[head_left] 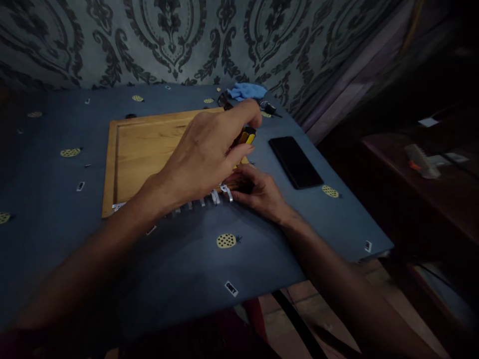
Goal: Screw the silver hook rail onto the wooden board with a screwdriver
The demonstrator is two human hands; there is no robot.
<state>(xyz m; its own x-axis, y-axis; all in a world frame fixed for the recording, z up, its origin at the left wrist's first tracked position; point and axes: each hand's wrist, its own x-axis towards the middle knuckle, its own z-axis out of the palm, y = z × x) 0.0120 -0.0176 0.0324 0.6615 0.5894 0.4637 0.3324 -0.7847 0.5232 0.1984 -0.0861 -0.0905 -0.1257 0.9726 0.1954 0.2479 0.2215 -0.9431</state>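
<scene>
A wooden board (145, 149) with a raised frame lies on the table, and a row of metal hooks (215, 197) runs along its near edge. My left hand (209, 144) reaches over the board, its fingers closed around the yellow and black handle of a screwdriver (247, 135). The shaft and tip are hidden behind my hands. At the near right corner my right hand (260, 192) is closed on the board's edge, beside the last hook. Its fingertips are partly hidden under the left hand.
A black phone (295, 162) lies right of the board. Behind it are a blue cloth (247, 91) and a small dark object with a thin tip (270, 108). The table (179, 269) meets a patterned curtain (172, 40). A dark red surface (411, 174) stands at right.
</scene>
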